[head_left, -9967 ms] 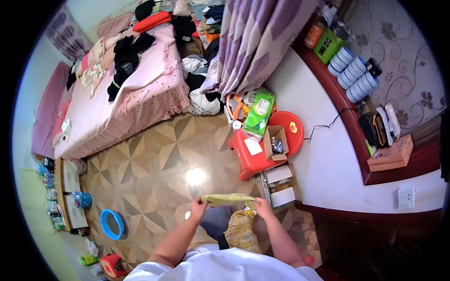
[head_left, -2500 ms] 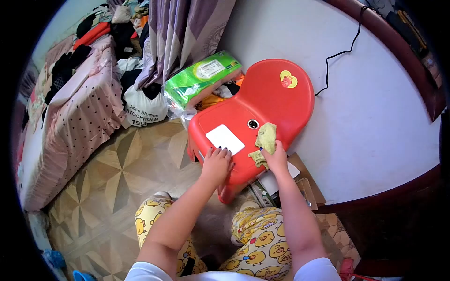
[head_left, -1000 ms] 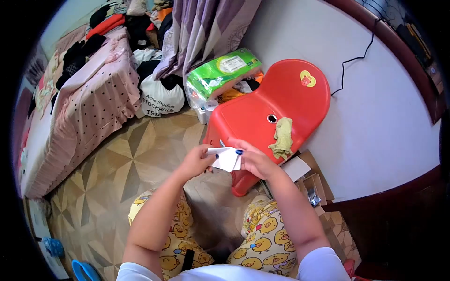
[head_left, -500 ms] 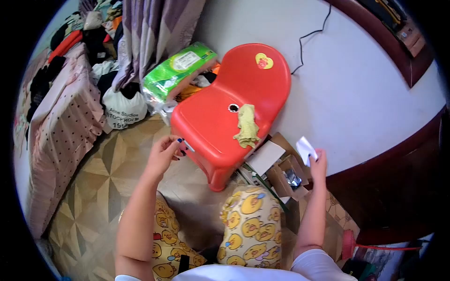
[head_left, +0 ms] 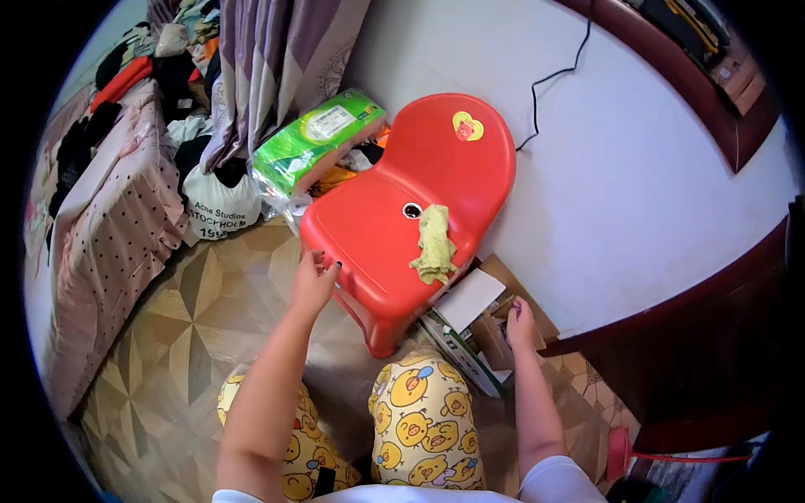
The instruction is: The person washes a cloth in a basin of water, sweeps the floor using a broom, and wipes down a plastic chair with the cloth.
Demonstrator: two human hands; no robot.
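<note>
A red plastic chair (head_left: 360, 226) stands in front of me, a crumpled yellow-green cloth (head_left: 434, 245) lying on its seat beside a round hole. At the seat's front left edge is my left hand (head_left: 314, 281), its thumb and fingers apart and nothing visible between them. To the right of the chair, my right hand (head_left: 520, 323) is over an open cardboard box (head_left: 489, 337). Its fingers are closed together; what they may hold is hidden. A white box flap or sheet (head_left: 470, 299) lies next to that box.
Behind the chair is a green tissue package (head_left: 319, 138) near a purple curtain (head_left: 268, 75). A white printed bag (head_left: 220, 201) sits by the bed (head_left: 126, 218). A black cable (head_left: 537, 92) hangs along the white wall. A flat green-and-white box (head_left: 461, 356) leans below the chair.
The white paper has left the chair and been lifted in both hands, then carried right in my right hand; it is now out of sight. My right hand has lowered to the box. The cloth was let go.
</note>
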